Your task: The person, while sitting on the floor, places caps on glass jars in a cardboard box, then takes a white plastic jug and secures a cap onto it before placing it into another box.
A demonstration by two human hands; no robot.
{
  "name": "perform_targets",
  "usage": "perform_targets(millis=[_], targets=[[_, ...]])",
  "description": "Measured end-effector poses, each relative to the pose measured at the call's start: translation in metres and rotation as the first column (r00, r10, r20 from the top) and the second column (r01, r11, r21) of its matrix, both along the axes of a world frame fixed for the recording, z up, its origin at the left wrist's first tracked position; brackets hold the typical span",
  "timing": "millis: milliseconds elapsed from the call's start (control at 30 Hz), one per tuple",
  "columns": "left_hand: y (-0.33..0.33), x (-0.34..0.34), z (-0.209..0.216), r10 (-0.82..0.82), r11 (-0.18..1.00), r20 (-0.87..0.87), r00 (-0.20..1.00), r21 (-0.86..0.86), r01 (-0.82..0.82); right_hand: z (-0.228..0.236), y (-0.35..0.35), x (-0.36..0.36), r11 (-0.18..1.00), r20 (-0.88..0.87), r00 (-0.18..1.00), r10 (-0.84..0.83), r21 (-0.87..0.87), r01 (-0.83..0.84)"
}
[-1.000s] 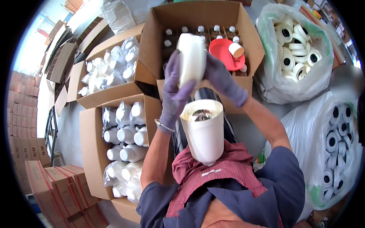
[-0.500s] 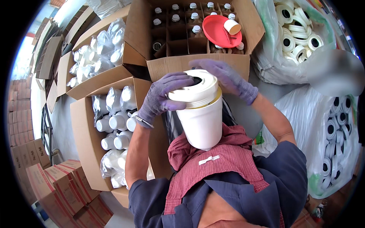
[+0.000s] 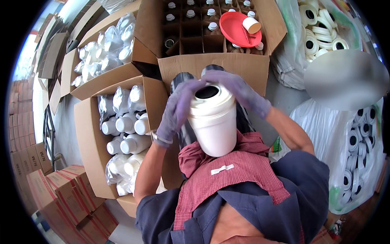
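A white plastic container (image 3: 215,136) stands on my lap against the red checked apron, tilted a little. On its mouth sits a white ring-shaped screw lid (image 3: 222,97) with a black round centre (image 3: 207,92). My left hand (image 3: 175,107), in a purple-grey glove, curves round the lid's left side. From the right, my right hand (image 3: 242,91), gloved alike, reaches over the lid's far edge with its fingers bent onto it. Both hands are slightly smeared by motion, and some fingertips are hidden.
Ahead stands a divided cardboard box (image 3: 215,65) of white-capped bottles, with a red plate (image 3: 233,29) and a small cup (image 3: 252,26) on top. Boxes of white containers (image 3: 126,123) stand at left. Plastic bags of ring lids (image 3: 325,122) lie at right. A blurred round patch covers part of the right.
The lid has gone from tilted and raised to sitting level on the container. My right hand has come down onto its far edge; my left hand has shifted to its side.
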State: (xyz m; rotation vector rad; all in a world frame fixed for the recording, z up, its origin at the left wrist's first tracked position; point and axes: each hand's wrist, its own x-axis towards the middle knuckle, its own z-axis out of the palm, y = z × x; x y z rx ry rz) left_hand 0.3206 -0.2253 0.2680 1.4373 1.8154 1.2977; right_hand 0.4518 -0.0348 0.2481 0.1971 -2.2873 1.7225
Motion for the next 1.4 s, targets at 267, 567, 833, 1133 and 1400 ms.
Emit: perform_targets(millis=[267, 567, 833, 1133, 1400], targets=[[-0.009, 0.053, -0.084, 0.302, 0.951, 0.451, 0.84, -0.2, -0.234, 0.074, -0.015, 0.119, 0.791, 0.309, 0.777, -0.548, 0.494, 0.361], [-0.043, 0.072, -0.06, -0.232, 0.913, 0.236, 0.944, -0.281, 0.295, -0.034, -0.015, 0.173, 0.884, 0.162, 0.889, -0.429, -0.126, 0.449], [0.019, 0.045, 0.019, -0.202, 0.969, -0.209, 0.957, 0.1, 0.226, -0.04, 0.01, 0.149, 0.627, 0.427, 0.767, -0.479, -0.445, 0.639], [0.027, 0.056, 0.038, -0.147, 0.975, -0.389, 0.91, 0.098, 0.199, -0.056, 0.048, 0.13, 0.244, 0.462, 0.884, 0.075, -0.868, 0.433], [0.031, 0.066, 0.04, -0.069, 0.973, -0.465, 0.882, 0.163, 0.163, -0.071, 0.052, 0.138, 0.356, 0.262, 0.965, 0.017, -0.903, 0.239]])
